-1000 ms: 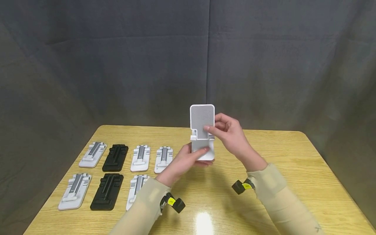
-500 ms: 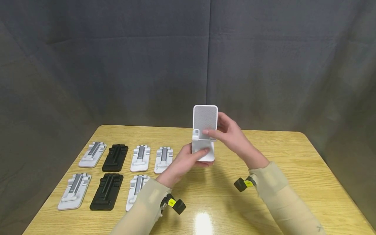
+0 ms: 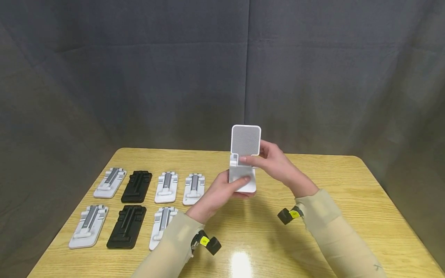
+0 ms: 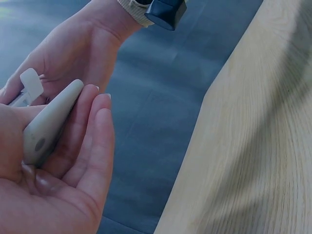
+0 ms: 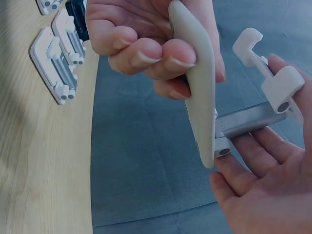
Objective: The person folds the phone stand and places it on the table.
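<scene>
A white folding phone stand [image 3: 245, 138] with a grey pad is held up above the far part of the table, its upper plate unfolded from the base. My left hand [image 3: 217, 195] grips the base, thumb over its face and fingers behind. With thumb in front and fingers behind, my right hand [image 3: 278, 164] pinches the upper plate near its lower hooks. In the right wrist view, a grey metal arm [image 5: 251, 119] stands out from the base plate [image 5: 202, 92] toward the hooked plate. The left wrist view shows the base [image 4: 53, 124] edge-on in the left palm.
On the left of the wooden table [image 3: 330, 231] lie several folded phone stands in two rows, such as a white one [image 3: 88, 226] and a black one [image 3: 126, 227]. The left sleeve partly covers a white stand [image 3: 161, 224]. A dark curtain [image 3: 174, 77] hangs behind.
The upper plate has shifted slightly right and tilted against the base, so it looks shorter. My right hand has moved a little right with it; the left hand keeps its grip on the base.
</scene>
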Demonstrator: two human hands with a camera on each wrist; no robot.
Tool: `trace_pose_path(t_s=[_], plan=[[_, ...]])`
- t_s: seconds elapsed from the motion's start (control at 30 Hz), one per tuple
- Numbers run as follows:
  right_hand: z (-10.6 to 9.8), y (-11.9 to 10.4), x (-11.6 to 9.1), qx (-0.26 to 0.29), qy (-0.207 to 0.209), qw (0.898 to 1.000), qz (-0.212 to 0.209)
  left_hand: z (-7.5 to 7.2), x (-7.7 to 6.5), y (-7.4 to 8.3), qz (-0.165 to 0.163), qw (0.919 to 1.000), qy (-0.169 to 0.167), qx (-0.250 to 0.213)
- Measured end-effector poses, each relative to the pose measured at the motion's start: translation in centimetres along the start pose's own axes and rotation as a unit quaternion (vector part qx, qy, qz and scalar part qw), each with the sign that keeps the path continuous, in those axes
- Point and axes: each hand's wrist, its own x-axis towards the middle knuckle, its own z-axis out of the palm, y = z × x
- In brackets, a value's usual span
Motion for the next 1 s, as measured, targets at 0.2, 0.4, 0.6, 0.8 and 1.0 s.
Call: trace_pose_path(t_s=[0.2,0.4,0.6,0.8,1.0], plan=[[-0.1,0.5,0.2,-0.015,0.017,1.000,-0.016,0.0,0.0,-0.1,-0.003,1.0000,-0.004,0.001],[-0.1,1.5,1.0,-0.064,0.087,0.992,-0.062,0.4,-0.1,-0.1,-0.021,0.9996,-0.017,-0.006],[-0.1,1.4,0.9,-0.049,0.089,0.993,-0.059,0.7,-0.2,0.1,-0.027,0.9995,-0.013,-0.014],[-0.6,0.6,0.5,-0.021,0.094,0.995,-0.023,0.5,0.0,0.1,-0.029,0.9996,-0.004,-0.004],[-1.2,-0.8,0.7,0.007,0.115,0.993,-0.013,0.5,0.0,-0.2,-0.031,0.9995,0.005,0.000]])
